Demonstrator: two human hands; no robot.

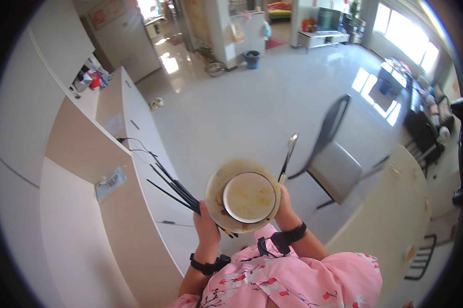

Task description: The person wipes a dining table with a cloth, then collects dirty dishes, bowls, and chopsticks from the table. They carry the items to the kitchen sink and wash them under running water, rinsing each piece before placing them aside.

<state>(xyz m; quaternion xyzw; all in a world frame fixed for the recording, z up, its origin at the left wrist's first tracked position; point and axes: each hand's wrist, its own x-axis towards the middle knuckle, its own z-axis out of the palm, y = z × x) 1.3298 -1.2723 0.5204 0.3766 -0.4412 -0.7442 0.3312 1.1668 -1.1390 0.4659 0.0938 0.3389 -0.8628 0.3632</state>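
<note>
My left hand point(207, 228) grips a fanned bunch of black chopsticks point(175, 189) and the left rim of a soiled, round plate point(242, 164). Their lighter ends stick out below the plate. On this plate rests a smaller white dish or bowl point(249, 197) with a dark rim and yellowish smears. At the opposite rim, my right hand point(287, 208) holds the plate and a metal spoon point(289, 154), whose bowl points up and away from me. The fingers under the plate are hidden. Both wrists wear black straps.
To my left runs a white and beige cabinet point(139, 184) with a small packet point(111, 184) on its side. A grey chair point(331, 169) stands ahead right, beside a pale round table point(385, 215). Farther off are a bucket point(252, 59) and shoes point(157, 103) on the tiled floor.
</note>
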